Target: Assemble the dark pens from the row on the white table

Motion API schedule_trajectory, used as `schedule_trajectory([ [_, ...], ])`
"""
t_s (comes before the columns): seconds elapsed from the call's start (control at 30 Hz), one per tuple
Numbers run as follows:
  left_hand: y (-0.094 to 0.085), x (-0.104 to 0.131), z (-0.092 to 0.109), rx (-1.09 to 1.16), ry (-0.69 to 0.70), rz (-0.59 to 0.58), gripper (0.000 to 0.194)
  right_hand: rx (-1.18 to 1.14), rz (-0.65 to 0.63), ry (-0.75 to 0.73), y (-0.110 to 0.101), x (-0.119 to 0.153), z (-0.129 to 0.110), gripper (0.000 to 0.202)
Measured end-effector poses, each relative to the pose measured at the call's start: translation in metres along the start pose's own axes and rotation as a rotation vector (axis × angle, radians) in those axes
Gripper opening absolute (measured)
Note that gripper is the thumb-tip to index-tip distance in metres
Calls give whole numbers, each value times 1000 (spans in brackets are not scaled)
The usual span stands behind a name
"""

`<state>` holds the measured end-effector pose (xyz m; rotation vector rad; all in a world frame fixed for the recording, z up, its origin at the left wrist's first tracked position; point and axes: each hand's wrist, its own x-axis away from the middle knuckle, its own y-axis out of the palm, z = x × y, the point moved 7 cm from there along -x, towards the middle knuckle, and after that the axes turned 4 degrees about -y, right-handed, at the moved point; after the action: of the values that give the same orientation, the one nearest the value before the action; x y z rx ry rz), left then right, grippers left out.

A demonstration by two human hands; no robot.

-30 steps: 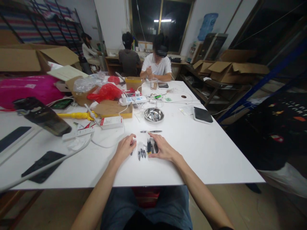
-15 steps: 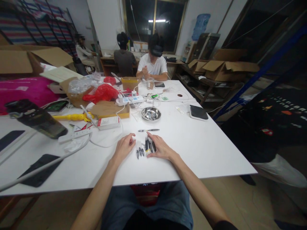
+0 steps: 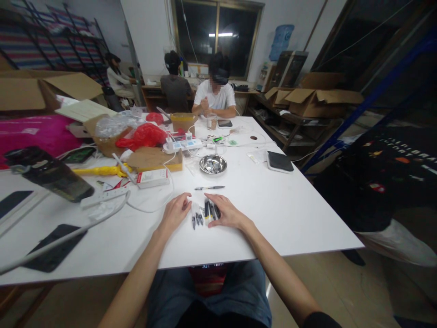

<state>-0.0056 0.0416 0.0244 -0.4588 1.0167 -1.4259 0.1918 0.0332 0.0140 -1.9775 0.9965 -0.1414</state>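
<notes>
My left hand (image 3: 176,212) rests on the white table (image 3: 283,218), fingers loosely bent and apart, just left of several clear pen barrels with dark tips (image 3: 197,216). On the other side, my right hand (image 3: 226,212) curves around several dark pen parts (image 3: 210,209), thumb and fingers spread around the group. Its palm hides part of that group, so contact is hard to make out. A single pen (image 3: 209,187) lies crosswise beyond my fingertips. Farther back stands a shiny metal bowl (image 3: 213,165) with small dark pieces inside.
Left of my hands are a white-and-red box (image 3: 153,178), a power strip (image 3: 105,197) with a thick cable, a dark bottle (image 3: 51,175) and a black phone-like slab (image 3: 56,248). A dark flat device (image 3: 280,161) lies right. A person (image 3: 215,98) sits across the table.
The view has shifted slightly, moving the scene a little left and down. My hands and the pen parts keep nearly the same places relative to each other.
</notes>
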Motion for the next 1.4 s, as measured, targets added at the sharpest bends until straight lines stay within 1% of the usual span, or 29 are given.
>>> schedule_trajectory([
  [0.1,-5,3,2,37,22,58,19,-17,51,-23,-3,2,-4,116],
  [0.17,-10,5,5,49,54,114,20,-46,108,-43,-7,4,-8,114],
  [0.23,-16,5,12,66,104,173,22,-94,194,-58,-14,5,-11,111],
  [0.3,-20,-1,23,104,170,208,25,-141,303,-55,-25,2,-11,107],
  [0.37,-22,-13,35,154,234,195,28,-163,432,-37,-38,-6,-9,105],
  [0.47,-21,-38,48,241,273,186,27,-153,651,-24,-56,-25,-4,104],
  [0.53,-14,-51,54,330,296,143,26,-139,775,-23,-62,-34,2,102],
  [0.6,-3,-56,55,414,298,71,26,-134,848,2,-62,-37,10,101],
  [0.7,14,-52,54,471,303,-20,25,-119,844,44,-55,-35,21,99],
  [0.83,25,-43,55,478,324,-93,23,-96,804,40,-52,-30,25,94],
  [0.9,27,-41,55,478,328,-95,23,-94,786,38,-52,-31,27,94],
  [1.03,26,-41,51,478,312,-53,25,-95,746,40,-50,-35,30,92],
  [1.23,30,-37,51,405,331,-87,29,-158,587,80,-39,-36,35,71],
  [1.3,30,-36,53,377,333,-93,29,-168,575,84,-37,-34,36,64],
  [1.4,29,-34,57,347,327,-97,29,-172,593,78,-37,-33,37,51],
])
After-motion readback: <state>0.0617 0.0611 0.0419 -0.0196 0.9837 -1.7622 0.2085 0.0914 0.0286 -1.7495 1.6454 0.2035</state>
